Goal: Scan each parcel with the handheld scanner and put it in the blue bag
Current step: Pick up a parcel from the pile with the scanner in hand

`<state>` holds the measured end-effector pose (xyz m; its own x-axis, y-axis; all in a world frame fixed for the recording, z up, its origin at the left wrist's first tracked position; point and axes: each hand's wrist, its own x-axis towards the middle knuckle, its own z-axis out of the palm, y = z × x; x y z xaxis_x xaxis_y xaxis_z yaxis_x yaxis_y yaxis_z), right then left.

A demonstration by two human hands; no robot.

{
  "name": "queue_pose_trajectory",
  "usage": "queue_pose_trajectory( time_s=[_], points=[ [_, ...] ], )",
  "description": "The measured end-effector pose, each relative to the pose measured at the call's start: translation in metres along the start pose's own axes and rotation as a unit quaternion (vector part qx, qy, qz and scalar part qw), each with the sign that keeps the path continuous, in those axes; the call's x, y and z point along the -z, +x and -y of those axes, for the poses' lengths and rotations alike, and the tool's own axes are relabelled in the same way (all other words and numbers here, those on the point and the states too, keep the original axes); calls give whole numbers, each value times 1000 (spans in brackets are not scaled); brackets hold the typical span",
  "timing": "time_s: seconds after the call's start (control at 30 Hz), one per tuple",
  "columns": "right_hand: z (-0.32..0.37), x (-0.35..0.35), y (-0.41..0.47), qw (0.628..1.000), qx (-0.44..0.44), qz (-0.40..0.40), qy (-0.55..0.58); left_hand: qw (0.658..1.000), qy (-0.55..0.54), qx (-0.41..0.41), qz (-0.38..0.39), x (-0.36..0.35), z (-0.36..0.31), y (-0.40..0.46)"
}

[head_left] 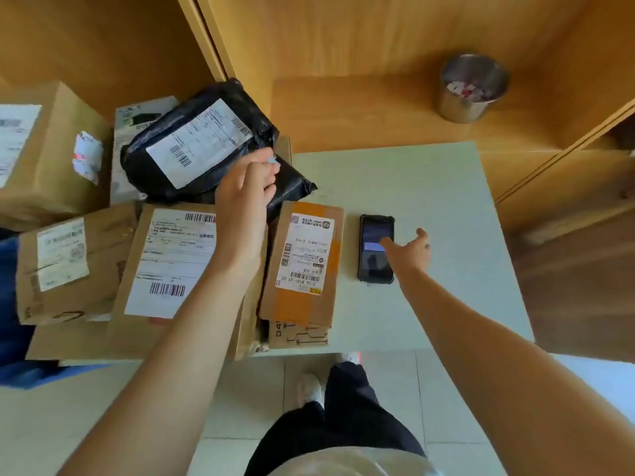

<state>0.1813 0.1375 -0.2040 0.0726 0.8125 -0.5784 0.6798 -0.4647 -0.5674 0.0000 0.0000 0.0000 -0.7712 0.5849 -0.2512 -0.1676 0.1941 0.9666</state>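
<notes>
Nearest the camera, dark trousers (347, 417) and a pale shoe (309, 388) stand on floor tiles below the near edge of the table (429, 201); a second shoe is mostly hidden under that edge.

On the table, the scanner (376, 248) lies flat, screen up and lit, near the table's middle. The right hand (410, 250) reaches over the scanner's right side with fingers stretched out and spread; its fingertips overlap the screen, but whether they touch it cannot be told. It grips nothing.

Just left of the scanner lies a small box (304, 262) with orange tape and a label, stacked on another box of which only a printed edge shows. Left again is a large box (165, 269) with a long white label, partly covered by the left forearm. Farther left a box (68, 266) sits at the table's left end, and beyond it a blue bag (10, 286) is cut off by the frame.

Farther back, the left hand (245, 187) holds the near edge of a black mailer (206, 142), thumb on top, fingers curled beneath and hidden. Behind the mailer a white carton (137, 121) is largely covered. A big box (44, 149) is cut off at the far left.

Beyond the table's far right, a steel cup (472, 87) holds blurred paper scraps.
</notes>
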Motion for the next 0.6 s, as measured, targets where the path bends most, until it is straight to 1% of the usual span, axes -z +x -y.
queue_pose_trajectory(
  time_s=[0.1,0.17,0.2,0.27,0.4,0.6],
  points=[
    [5,-19,6,991,-46,25,-122,996,-24,-25,-78,2,1,5],
    [3,-34,4,985,-58,30,-159,992,-49,-22,-118,9,1,3],
    [1,-41,3,984,-49,26,-172,989,-53,-19,-138,15,1,3],
    [-4,-50,2,981,-22,11,-192,984,-58,-17,-169,27,-2,-1],
    [-8,-58,4,977,26,-20,-208,977,-29,-23,-210,47,-2,-12],
    [-5,-55,9,980,17,-39,-193,964,-72,-19,-257,74,-2,-26]
  ],
)
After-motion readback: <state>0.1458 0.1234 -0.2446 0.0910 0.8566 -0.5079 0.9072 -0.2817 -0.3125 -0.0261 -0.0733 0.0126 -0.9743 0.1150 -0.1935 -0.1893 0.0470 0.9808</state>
